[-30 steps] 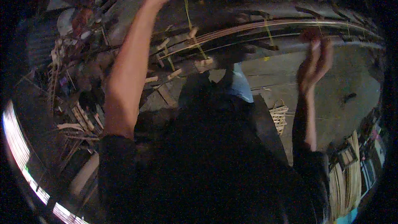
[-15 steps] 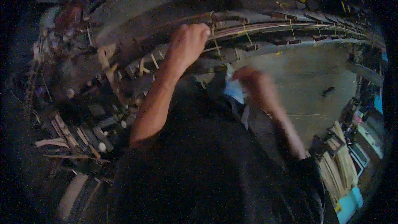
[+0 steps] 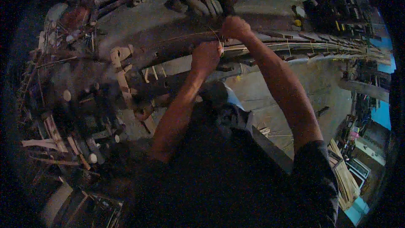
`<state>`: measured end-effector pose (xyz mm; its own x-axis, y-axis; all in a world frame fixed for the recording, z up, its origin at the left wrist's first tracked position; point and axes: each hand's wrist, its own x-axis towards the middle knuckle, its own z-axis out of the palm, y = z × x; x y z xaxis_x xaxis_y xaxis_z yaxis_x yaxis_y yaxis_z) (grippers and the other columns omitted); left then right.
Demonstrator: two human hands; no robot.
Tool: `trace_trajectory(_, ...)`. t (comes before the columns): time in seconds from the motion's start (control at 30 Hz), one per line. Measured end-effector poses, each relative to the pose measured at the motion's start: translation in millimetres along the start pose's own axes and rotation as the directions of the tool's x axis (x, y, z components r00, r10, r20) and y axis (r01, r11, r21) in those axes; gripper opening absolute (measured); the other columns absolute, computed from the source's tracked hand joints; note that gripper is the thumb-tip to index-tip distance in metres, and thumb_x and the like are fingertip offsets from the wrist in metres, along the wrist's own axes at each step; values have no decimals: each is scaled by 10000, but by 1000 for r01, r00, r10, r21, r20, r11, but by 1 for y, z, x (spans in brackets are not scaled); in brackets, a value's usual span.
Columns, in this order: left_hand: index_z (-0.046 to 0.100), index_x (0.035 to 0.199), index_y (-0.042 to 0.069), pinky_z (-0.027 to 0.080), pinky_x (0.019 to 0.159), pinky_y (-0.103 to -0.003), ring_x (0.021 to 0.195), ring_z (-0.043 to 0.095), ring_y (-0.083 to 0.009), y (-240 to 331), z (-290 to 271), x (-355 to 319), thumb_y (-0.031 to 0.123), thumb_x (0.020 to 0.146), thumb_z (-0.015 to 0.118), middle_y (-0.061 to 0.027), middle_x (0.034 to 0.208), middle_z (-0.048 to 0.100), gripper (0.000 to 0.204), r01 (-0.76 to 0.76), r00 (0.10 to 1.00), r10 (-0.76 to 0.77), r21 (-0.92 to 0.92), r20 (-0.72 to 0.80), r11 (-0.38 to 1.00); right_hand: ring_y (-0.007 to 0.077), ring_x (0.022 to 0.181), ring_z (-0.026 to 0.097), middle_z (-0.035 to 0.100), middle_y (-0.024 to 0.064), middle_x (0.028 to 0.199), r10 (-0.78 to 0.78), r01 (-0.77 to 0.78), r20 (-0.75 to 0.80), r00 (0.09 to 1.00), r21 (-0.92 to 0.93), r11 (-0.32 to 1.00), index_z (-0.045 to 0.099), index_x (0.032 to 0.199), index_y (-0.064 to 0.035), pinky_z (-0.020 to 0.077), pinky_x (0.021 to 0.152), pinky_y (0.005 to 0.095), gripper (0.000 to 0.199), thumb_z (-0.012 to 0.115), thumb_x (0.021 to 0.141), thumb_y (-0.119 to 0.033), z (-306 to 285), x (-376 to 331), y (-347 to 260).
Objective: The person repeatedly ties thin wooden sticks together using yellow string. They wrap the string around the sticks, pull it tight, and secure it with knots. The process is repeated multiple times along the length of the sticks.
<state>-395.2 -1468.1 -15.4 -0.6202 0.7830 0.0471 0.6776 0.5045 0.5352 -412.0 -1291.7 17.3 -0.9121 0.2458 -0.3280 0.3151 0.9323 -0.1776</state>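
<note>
Dim floor (image 3: 270, 86) lies by long strips (image 3: 312, 46) — left hand (image 3: 206, 58) and right hand (image 3: 236, 28) have just come close near the strips' left end, so both work there. Both are curled tight — I can't tell round what.

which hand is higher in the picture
The right hand, above and rightward of the left hand, which is by the pale strips' visible left end.
</note>
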Motion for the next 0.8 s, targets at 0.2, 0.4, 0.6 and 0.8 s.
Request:
trace_trajectory(0.2, 646, 868, 50, 495, 670, -470, 755, 636, -360, 5, -9, 6, 211, 835, 577, -161, 791, 653, 178, 104, 994, -98, -193, 40, 976, 167, 633, 497, 522, 33, 686, 135, 301, -316, 939, 946, 119, 593, 891, -44, 396, 560, 361, 240, 542, 887, -279, -5, 46, -11)
trace_trajectory(0.4, 643, 893, 36, 484, 608, -428, 676, 607, -393, 28, -21, 6, 259, 878, 584, -168, 739, 642, 231, 178, 983, -163, -207, 87, 962, 352, 796, 625, 624, 177, 771, -567, 542, -128, 814, 519, 661, 617, 888, -39, 495, 739, 443, 211, 540, 870, -234, 73, -179, -19)
trace_trajectory(0.6, 605, 818, 45, 436, 615, -318, 628, 558, -148, 39, -49, 63, 305, 931, 526, -94, 648, 570, 295, 97, 993, -113, -744, 29, 662, 340, 658, 650, 642, 168, 691, -561, 457, 43, 826, 532, 713, 667, 764, -74, 528, 614, 472, 252, 551, 843, -283, 117, -181, -23)
trace_trajectory(0.8, 634, 740, 58, 415, 581, -335, 569, 503, -177, -31, 22, 151, 290, 865, 534, -77, 615, 548, 282, 170, 981, -192, -407, -13, 897, 245, 620, 621, 648, 115, 757, -695, 421, -217, 686, 897, 135, 636, 821, -62, 497, 549, 386, 209, 558, 865, -250, 12, -188, 7)
